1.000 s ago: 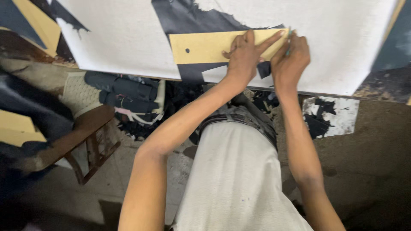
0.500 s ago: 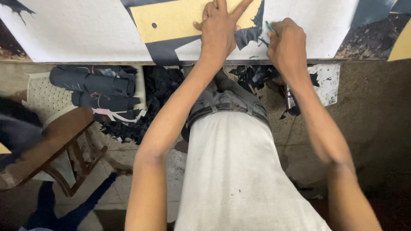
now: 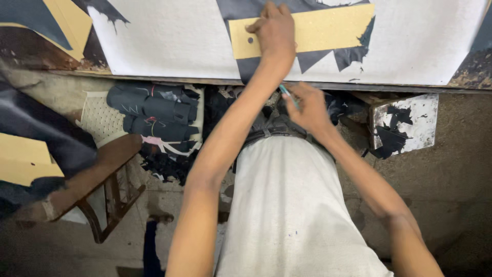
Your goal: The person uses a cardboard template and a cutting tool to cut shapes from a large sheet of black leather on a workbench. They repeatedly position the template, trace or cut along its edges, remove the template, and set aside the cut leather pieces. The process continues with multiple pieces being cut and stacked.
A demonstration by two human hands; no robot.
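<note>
Your right hand (image 3: 307, 110) has come back off the worktop (image 3: 169, 46) since half a second ago and now hangs below its edge, over your waist.

At far left, tan card pieces (image 3: 23, 159) are cut off by the picture's edge. Next come dark fabric rolls (image 3: 154, 110), bundled on a perforated pale sheet under the worktop; their ties are hard to make out. Your left hand (image 3: 274, 31) presses flat on the tan strip (image 3: 318, 33), which has a punched hole near its left end and lies across dark fabric on the white sheet. Your right hand is closed around a thin teal pen (image 3: 288, 95), mostly hidden by fingers. Rightmost, a speckled white box (image 3: 407, 120) holds dark scraps.
</note>
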